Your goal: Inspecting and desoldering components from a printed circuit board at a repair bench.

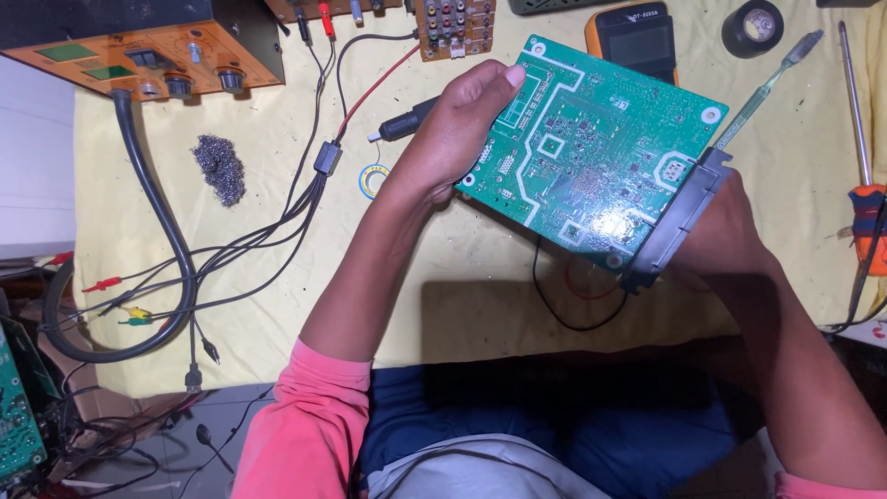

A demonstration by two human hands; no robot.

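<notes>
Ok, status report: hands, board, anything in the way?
Left hand and right hand both grip green circuit board, held above yellow table. Nothing blocking.

Single view, worn on the head, looking steeply down from above onto a yellow cloth-covered workbench (277,305) and the lap below it. Close in: both forearms entering from the bottom edge, left hand (457,125) and right hand (730,226) near mid-frame. Far side of the bench along the top edge, near edge crossing the lower third. No second view to share with.
</notes>
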